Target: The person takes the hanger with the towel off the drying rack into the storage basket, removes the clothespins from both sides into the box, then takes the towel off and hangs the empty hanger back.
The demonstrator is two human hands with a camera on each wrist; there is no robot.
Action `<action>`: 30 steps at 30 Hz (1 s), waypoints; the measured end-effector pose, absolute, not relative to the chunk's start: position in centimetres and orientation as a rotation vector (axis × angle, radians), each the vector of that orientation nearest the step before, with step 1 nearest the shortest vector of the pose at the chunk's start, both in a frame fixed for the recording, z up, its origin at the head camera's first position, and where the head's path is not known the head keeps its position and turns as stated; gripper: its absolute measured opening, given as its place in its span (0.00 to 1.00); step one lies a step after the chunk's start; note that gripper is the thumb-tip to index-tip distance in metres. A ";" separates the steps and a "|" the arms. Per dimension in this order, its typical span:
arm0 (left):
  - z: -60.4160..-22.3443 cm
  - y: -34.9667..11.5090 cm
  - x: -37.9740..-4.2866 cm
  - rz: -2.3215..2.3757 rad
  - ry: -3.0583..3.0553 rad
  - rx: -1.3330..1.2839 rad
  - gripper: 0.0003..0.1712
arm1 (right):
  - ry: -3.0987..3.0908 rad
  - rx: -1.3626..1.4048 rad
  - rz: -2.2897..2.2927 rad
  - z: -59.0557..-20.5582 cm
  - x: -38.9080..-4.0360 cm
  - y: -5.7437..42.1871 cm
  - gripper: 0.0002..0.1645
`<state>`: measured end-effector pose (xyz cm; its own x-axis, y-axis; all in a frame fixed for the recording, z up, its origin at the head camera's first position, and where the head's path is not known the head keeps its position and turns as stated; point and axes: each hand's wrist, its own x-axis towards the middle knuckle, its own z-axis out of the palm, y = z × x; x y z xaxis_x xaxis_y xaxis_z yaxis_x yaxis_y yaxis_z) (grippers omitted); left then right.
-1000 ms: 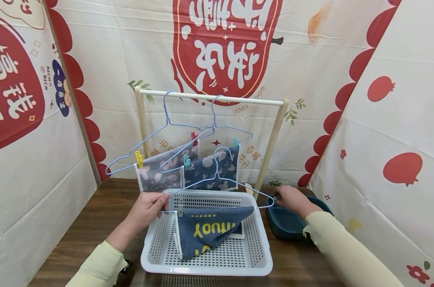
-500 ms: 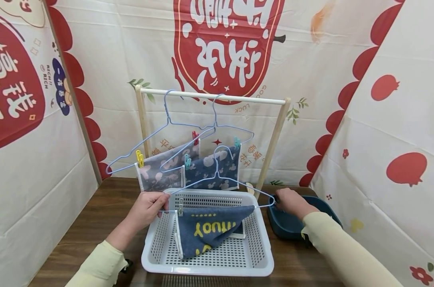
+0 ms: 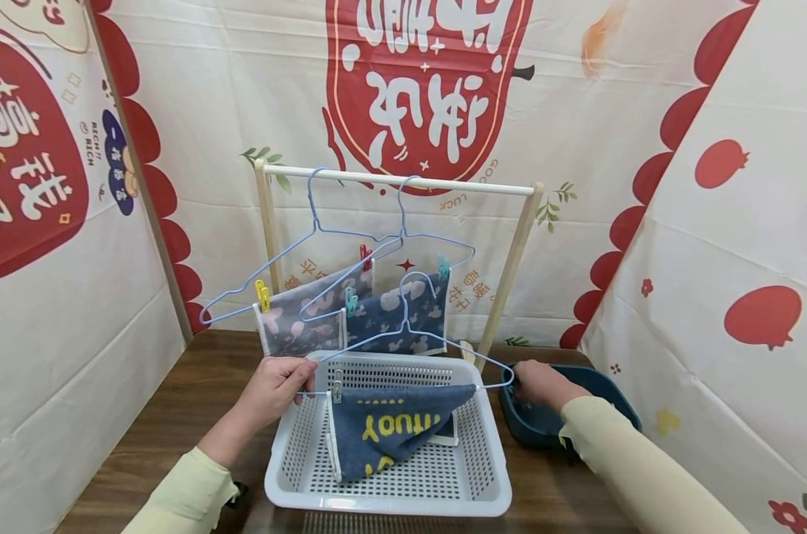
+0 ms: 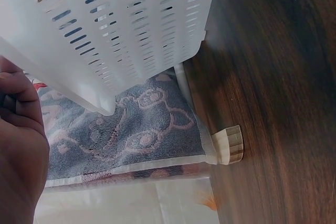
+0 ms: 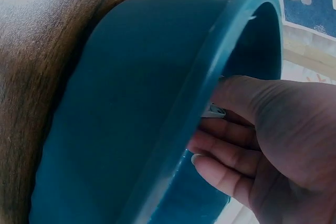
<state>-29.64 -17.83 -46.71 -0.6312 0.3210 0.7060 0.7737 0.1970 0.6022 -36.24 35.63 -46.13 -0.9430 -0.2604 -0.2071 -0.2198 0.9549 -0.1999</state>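
Note:
My left hand (image 3: 280, 382) pinches the left end of a light-blue wire hanger (image 3: 404, 326) above the white basket. A blue towel (image 3: 390, 430) with yellow letters and a white edge hangs from its lower bar, held near the left end by a clear clothespin (image 3: 337, 389). My right hand (image 3: 544, 384) is at the dark teal basin (image 3: 597, 386), beside the hanger's right end. In the right wrist view its thumb and fingers pinch a small clear clothespin (image 5: 214, 112), partly hidden, just inside the basin's rim.
Behind the white basket (image 3: 390, 504) stands a rack (image 3: 470, 185) with a white bar. Two more hangers hang there, bearing a grey-pink towel (image 3: 303, 319) and a navy towel (image 3: 397, 319), clipped with yellow, red and teal clothespins. Printed cloth walls enclose the wooden table (image 3: 156, 415).
My right hand has shifted slightly down into the basin, and its fingers are now more hidden. My left hand, the hanger and the towel stay nearly still, while the view drifts a little.

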 end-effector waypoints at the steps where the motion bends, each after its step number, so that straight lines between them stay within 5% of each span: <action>1: -46.6 -17.8 -29.6 -1.430 -2.056 -1.018 0.23 | 2.871 -0.352 -0.248 -46.2 -36.2 35.6 0.10; 30: -46.7 -17.9 -29.7 -1.447 -2.031 -1.046 0.24 | 2.903 -0.324 -0.185 -47.2 -35.8 35.8 0.08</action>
